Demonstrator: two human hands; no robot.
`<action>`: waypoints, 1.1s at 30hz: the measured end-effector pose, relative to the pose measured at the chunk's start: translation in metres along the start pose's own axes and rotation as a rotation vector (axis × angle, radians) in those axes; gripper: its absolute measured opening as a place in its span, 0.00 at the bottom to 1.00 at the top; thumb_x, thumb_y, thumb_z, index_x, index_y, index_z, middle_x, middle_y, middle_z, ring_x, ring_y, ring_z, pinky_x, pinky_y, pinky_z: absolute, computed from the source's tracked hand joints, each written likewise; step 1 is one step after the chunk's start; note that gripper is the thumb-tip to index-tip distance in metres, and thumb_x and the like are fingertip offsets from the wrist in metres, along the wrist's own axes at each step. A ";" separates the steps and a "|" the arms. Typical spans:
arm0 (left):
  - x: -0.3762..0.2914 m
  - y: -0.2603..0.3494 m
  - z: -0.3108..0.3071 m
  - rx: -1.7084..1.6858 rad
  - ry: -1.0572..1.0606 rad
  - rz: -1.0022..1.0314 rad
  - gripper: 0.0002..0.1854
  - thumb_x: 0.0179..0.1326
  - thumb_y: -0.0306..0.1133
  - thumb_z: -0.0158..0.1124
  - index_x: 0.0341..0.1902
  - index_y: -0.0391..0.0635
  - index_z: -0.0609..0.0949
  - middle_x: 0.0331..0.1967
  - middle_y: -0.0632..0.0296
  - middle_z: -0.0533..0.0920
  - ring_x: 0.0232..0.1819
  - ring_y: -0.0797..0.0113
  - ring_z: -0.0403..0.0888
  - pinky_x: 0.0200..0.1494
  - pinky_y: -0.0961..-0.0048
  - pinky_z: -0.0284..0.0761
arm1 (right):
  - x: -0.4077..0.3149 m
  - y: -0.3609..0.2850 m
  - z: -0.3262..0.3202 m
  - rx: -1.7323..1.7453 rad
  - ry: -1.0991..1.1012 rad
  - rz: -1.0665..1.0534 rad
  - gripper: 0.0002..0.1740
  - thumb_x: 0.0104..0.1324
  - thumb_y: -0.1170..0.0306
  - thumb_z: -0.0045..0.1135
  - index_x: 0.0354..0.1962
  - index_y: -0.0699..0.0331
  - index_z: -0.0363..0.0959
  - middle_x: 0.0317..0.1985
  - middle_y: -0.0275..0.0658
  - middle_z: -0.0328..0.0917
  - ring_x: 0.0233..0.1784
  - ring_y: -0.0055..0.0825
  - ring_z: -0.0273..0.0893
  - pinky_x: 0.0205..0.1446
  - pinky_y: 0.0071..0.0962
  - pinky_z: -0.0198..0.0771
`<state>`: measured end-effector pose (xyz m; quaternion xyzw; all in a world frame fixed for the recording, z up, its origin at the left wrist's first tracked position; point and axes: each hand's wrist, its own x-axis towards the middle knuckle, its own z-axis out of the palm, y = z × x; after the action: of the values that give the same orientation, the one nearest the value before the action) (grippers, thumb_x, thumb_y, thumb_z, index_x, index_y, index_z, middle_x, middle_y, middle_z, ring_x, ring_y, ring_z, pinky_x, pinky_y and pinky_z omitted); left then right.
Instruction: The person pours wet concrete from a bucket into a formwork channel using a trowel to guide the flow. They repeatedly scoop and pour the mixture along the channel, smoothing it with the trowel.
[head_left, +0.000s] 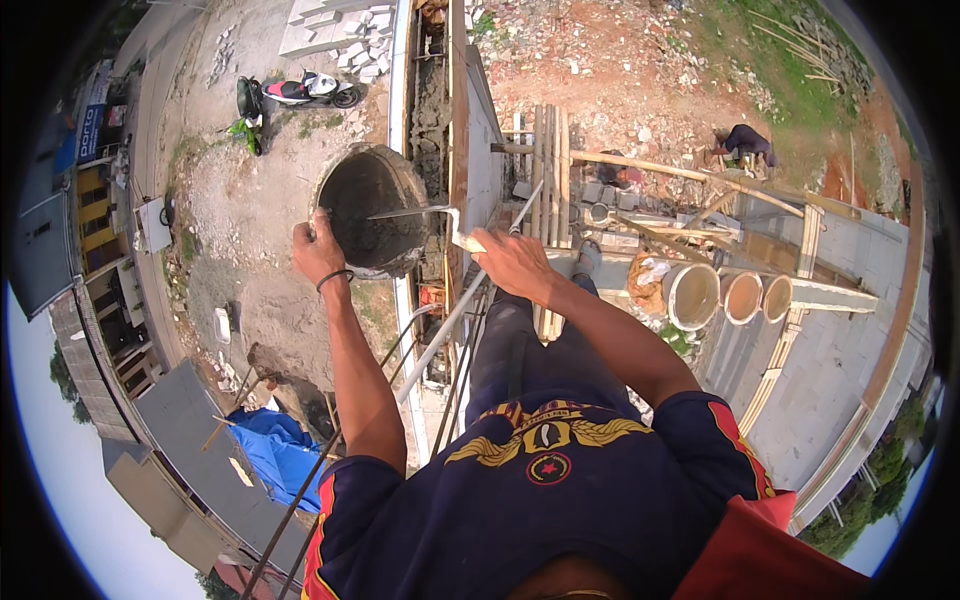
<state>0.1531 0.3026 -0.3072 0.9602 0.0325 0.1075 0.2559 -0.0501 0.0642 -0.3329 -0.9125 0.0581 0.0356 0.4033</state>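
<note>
My left hand (319, 249) grips the near-left rim of a cement-crusted bucket (409, 176), which is tilted with its mouth towards me. Wet grey mortar (367, 240) coats the inside. A trowel (405, 212) has its blade edge-on across the bucket's mouth, its tip inside. Its handle is in my right hand (514, 261), just right of the wall. The bucket is beside or partly over a narrow wall-top form (454, 97) with board sides. Rough grey concrete (429, 127) lies between those boards; the bucket's underside is hidden.
A pale pipe (442, 341) and steel rebars (394, 352) slant close by my left forearm. My sandalled foot (589, 256) is high above the ground, near bamboo poles (551, 172). Three tubs (691, 296) stand at right. Another person (744, 144) bends over below; scooters (311, 90) are parked left.
</note>
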 end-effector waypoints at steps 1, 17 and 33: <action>-0.001 0.016 -0.003 -0.018 -0.025 0.023 0.25 0.59 0.49 0.63 0.27 0.34 0.77 0.18 0.50 0.76 0.21 0.58 0.69 0.30 0.59 0.67 | 0.006 0.003 -0.011 -0.034 0.018 0.026 0.14 0.62 0.64 0.54 0.42 0.62 0.67 0.26 0.48 0.77 0.27 0.51 0.78 0.31 0.47 0.73; -0.034 0.113 0.010 -0.281 -0.103 0.170 0.18 0.58 0.40 0.66 0.24 0.36 0.77 0.13 0.55 0.71 0.17 0.69 0.63 0.23 0.67 0.65 | 0.053 -0.001 -0.081 -0.193 0.070 0.060 0.22 0.64 0.63 0.54 0.52 0.68 0.69 0.28 0.54 0.78 0.29 0.55 0.78 0.35 0.49 0.73; -0.041 0.126 0.015 -0.426 -0.027 0.296 0.14 0.59 0.35 0.66 0.26 0.37 0.77 0.12 0.55 0.71 0.15 0.69 0.63 0.21 0.70 0.64 | 0.049 -0.030 -0.017 -0.436 0.066 0.022 0.29 0.56 0.76 0.50 0.58 0.76 0.65 0.25 0.53 0.79 0.26 0.43 0.81 0.28 0.39 0.77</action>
<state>0.1170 0.1810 -0.2647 0.8802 -0.1350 0.1352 0.4344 0.0032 0.0681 -0.3054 -0.9782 0.0722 0.0221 0.1937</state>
